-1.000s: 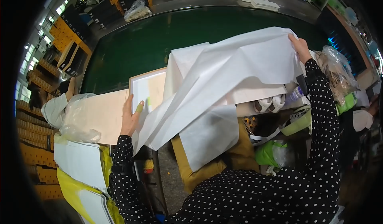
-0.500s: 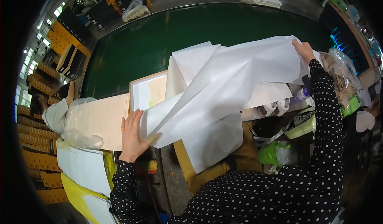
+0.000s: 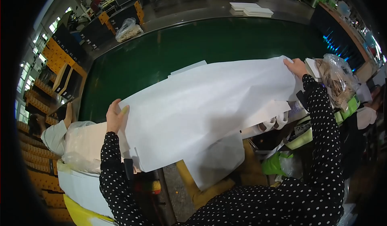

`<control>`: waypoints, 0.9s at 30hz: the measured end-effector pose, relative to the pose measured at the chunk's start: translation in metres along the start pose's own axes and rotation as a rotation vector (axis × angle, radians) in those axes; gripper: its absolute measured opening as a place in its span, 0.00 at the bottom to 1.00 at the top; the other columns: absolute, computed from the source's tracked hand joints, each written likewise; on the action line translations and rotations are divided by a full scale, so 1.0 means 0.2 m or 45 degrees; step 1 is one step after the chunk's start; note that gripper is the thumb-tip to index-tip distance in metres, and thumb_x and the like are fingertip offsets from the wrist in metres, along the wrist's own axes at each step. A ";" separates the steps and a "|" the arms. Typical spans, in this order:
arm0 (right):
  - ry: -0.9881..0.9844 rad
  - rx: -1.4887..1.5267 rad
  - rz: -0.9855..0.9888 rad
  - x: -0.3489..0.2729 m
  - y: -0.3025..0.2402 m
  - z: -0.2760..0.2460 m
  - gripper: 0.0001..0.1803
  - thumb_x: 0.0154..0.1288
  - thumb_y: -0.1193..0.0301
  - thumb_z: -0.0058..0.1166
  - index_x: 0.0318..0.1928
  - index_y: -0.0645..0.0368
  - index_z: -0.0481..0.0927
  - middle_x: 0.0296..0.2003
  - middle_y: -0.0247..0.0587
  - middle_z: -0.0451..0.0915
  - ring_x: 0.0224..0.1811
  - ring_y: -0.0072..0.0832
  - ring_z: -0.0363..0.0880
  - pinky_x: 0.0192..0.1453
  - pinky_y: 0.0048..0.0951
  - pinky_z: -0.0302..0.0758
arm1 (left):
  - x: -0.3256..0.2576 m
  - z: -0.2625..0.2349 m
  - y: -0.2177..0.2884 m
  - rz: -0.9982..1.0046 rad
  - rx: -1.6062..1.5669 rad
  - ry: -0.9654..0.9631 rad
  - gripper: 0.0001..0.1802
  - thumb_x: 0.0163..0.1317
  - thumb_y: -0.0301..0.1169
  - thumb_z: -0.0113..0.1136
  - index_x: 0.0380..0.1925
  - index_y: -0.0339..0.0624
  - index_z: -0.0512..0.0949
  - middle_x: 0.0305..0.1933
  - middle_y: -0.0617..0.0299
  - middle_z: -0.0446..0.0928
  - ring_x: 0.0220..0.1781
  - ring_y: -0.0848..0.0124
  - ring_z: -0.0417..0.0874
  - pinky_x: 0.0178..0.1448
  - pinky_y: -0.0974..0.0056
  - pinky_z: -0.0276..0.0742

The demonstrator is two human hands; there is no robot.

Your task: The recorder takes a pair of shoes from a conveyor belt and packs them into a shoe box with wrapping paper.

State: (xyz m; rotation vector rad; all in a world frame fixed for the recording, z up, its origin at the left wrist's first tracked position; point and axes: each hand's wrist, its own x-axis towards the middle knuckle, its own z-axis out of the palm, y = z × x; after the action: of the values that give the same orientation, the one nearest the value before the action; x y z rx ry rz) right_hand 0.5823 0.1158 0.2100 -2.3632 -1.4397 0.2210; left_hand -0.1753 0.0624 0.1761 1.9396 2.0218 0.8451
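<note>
A large, thin white sheet (image 3: 193,101) is stretched between my two hands, its surface lightly creased. My left hand (image 3: 114,117) pinches its left upper corner, thumb against the edge. My right hand (image 3: 296,67) grips the far right corner. The sheet covers most of what lies beneath it, including the tray-like frame seen earlier. Below its front edge hangs another white sheet (image 3: 219,157), over a mustard-coloured cloth (image 3: 254,161). A pale board (image 3: 270,112) peeks out under the right side.
Beyond the sheet lies a green conveyor belt (image 3: 242,38). White slippers (image 3: 278,122) and a green bag (image 3: 278,163) sit at right, below a clear plastic bag (image 3: 338,79) of brown pieces. At left are a plastic-wrapped stack (image 3: 86,141) and another person's arm (image 3: 68,115).
The folded sheet has been spread wider and flatter. My left hand has moved left and away from me, and my right hand slightly left and lower. The framed tray is now covered.
</note>
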 end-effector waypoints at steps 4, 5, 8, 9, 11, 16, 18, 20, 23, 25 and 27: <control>-0.004 0.001 0.025 0.03 0.05 0.07 0.36 0.57 0.43 0.56 0.42 0.70 0.84 0.37 0.60 0.85 0.45 0.48 0.85 0.54 0.39 0.77 | -0.09 0.18 -0.13 -0.366 -0.170 0.223 0.51 0.59 0.48 0.68 0.72 0.32 0.52 0.70 0.38 0.62 0.71 0.52 0.64 0.72 0.56 0.63; 0.007 0.012 0.029 0.03 0.07 0.08 0.36 0.57 0.43 0.55 0.41 0.70 0.85 0.37 0.60 0.85 0.44 0.47 0.85 0.53 0.39 0.77 | -0.13 0.20 -0.15 -0.372 -0.172 0.211 0.51 0.59 0.48 0.68 0.72 0.32 0.52 0.70 0.38 0.62 0.71 0.52 0.64 0.72 0.56 0.63; 0.017 -0.021 0.075 0.02 0.10 0.06 0.36 0.57 0.43 0.55 0.39 0.70 0.85 0.35 0.59 0.85 0.43 0.48 0.85 0.52 0.40 0.78 | -0.26 0.17 -0.07 -1.007 -0.656 0.064 0.47 0.62 0.48 0.66 0.71 0.31 0.56 0.68 0.40 0.66 0.69 0.57 0.69 0.70 0.58 0.66; 0.019 -0.030 0.086 0.02 0.11 0.05 0.36 0.57 0.43 0.55 0.39 0.70 0.85 0.35 0.59 0.85 0.43 0.48 0.85 0.52 0.40 0.78 | -0.31 0.17 -0.07 -1.039 -0.998 -0.054 0.41 0.63 0.47 0.65 0.67 0.32 0.62 0.65 0.43 0.70 0.64 0.61 0.73 0.66 0.60 0.69; -0.073 0.032 0.116 0.03 0.16 0.06 0.38 0.57 0.42 0.55 0.44 0.71 0.83 0.40 0.61 0.84 0.47 0.48 0.84 0.54 0.40 0.76 | -0.39 0.18 -0.10 -1.059 -1.319 -0.189 0.36 0.64 0.47 0.63 0.64 0.33 0.68 0.61 0.46 0.74 0.60 0.65 0.76 0.62 0.63 0.72; 0.220 -0.123 -0.130 0.02 0.14 0.06 0.39 0.60 0.42 0.53 0.51 0.70 0.78 0.49 0.61 0.79 0.54 0.49 0.78 0.59 0.42 0.73 | -0.37 0.23 -0.25 -0.791 -0.815 -0.154 0.16 0.68 0.40 0.60 0.43 0.36 0.81 0.39 0.63 0.83 0.37 0.76 0.79 0.44 0.70 0.76; 0.545 -0.032 -0.462 -0.12 0.09 0.04 0.29 0.64 0.51 0.57 0.48 0.66 0.79 0.48 0.55 0.79 0.52 0.49 0.77 0.58 0.42 0.73 | -0.31 0.21 -0.32 -0.550 -0.612 -0.048 0.14 0.70 0.36 0.58 0.43 0.34 0.81 0.38 0.63 0.83 0.35 0.78 0.78 0.41 0.71 0.75; 0.589 0.131 -0.822 -0.38 0.00 0.02 0.16 0.63 0.63 0.59 0.41 0.64 0.78 0.42 0.53 0.78 0.49 0.51 0.76 0.54 0.42 0.73 | -0.27 0.19 -0.38 -0.358 -0.514 0.023 0.18 0.70 0.39 0.58 0.43 0.31 0.80 0.35 0.62 0.82 0.33 0.78 0.78 0.39 0.71 0.74; 0.362 0.116 -1.000 -0.86 -0.02 -0.03 0.09 0.57 0.71 0.60 0.36 0.61 0.77 0.38 0.48 0.78 0.44 0.47 0.76 0.49 0.43 0.73 | -0.16 0.16 -0.41 -0.296 -0.453 0.023 0.17 0.71 0.38 0.57 0.42 0.32 0.79 0.33 0.63 0.81 0.32 0.79 0.76 0.37 0.71 0.73; 0.223 0.141 -1.060 -1.11 -0.01 0.05 0.08 0.56 0.71 0.61 0.35 0.59 0.77 0.35 0.44 0.78 0.41 0.45 0.77 0.45 0.40 0.72 | -0.15 0.17 -0.43 -0.330 -0.302 -0.006 0.15 0.71 0.38 0.57 0.41 0.33 0.79 0.31 0.64 0.80 0.31 0.80 0.75 0.35 0.71 0.72; 0.138 0.178 -0.970 -1.25 0.04 0.17 0.11 0.57 0.70 0.62 0.38 0.60 0.78 0.38 0.44 0.80 0.42 0.44 0.78 0.47 0.40 0.73 | -0.12 0.16 -0.41 -0.242 -0.289 0.049 0.15 0.71 0.37 0.57 0.41 0.33 0.78 0.30 0.62 0.81 0.29 0.79 0.76 0.34 0.69 0.73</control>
State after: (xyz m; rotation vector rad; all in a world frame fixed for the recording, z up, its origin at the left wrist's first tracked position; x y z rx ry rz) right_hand 0.4603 -0.1006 0.1622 -1.5444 -2.0563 -0.0124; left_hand -0.2242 0.0504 0.1012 1.5948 1.9944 1.0206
